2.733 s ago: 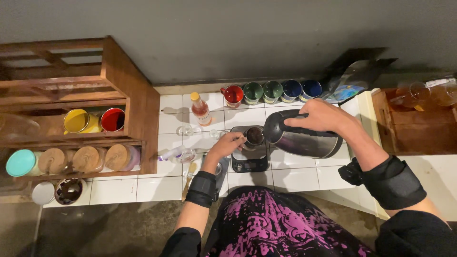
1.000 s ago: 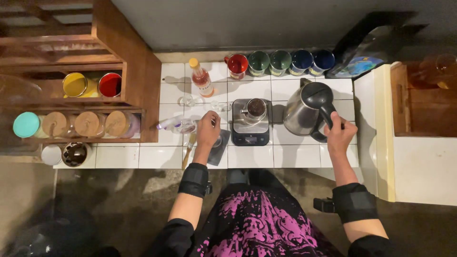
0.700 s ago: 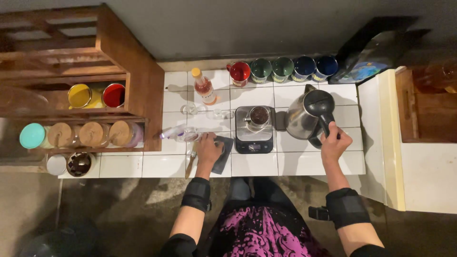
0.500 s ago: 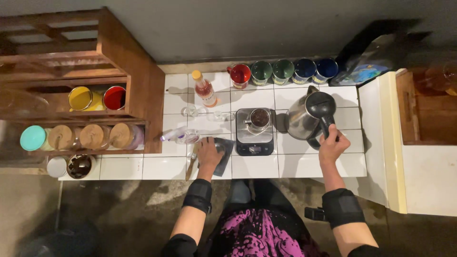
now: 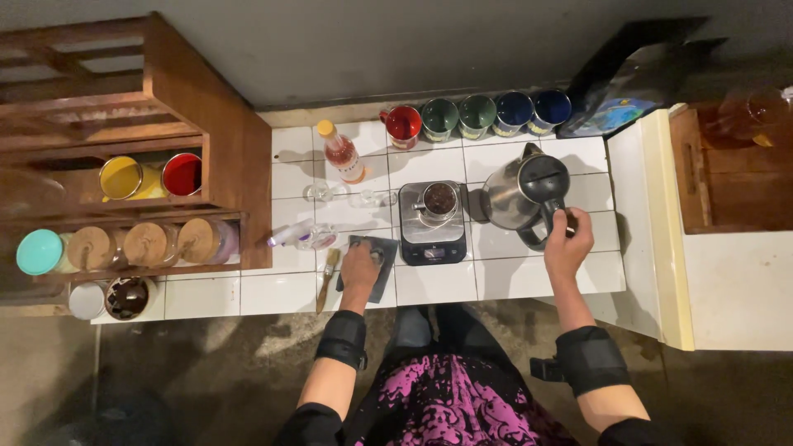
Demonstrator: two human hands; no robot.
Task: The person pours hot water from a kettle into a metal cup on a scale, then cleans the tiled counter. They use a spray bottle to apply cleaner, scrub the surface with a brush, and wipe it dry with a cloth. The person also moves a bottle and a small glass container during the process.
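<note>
1. Two bare hands are out over the white tiled counter (image 5: 529, 281), both wearing black wrist wraps. Nearest bit: the left hand (image 5: 360, 268) lies palm-down, fingers together, pressed on a dark grey folded cloth (image 5: 382, 252) near the counter's front edge. It's not gripping anything, just flat on it.
2. Just left of that cloth sits a small wooden-handled brush (image 5: 327, 279), and a bit further up a little clear spray bottle (image 5: 299, 237) lying on its side.
3. The right hand (image 5: 567, 244) is curled around the black handle of a steel gooseneck kettle (image 5: 522, 194). Kettle's standing upright on the tiles, lid on.
4. Between the hands, a grey square digital scale (image 5: 429, 238) carries a small glass dripper full of dark coffee grounds (image 5: 439, 199).
5. Further back: an orange-capped syrup bottle (image 5: 339, 154), then a row of coloured mugs (image 5: 477, 116) along the wall, red, green and blue.
6. Off to the left, a wooden shelf unit (image 5: 206, 124) holds yellow and red cups plus cork-lidded jars.
</note>
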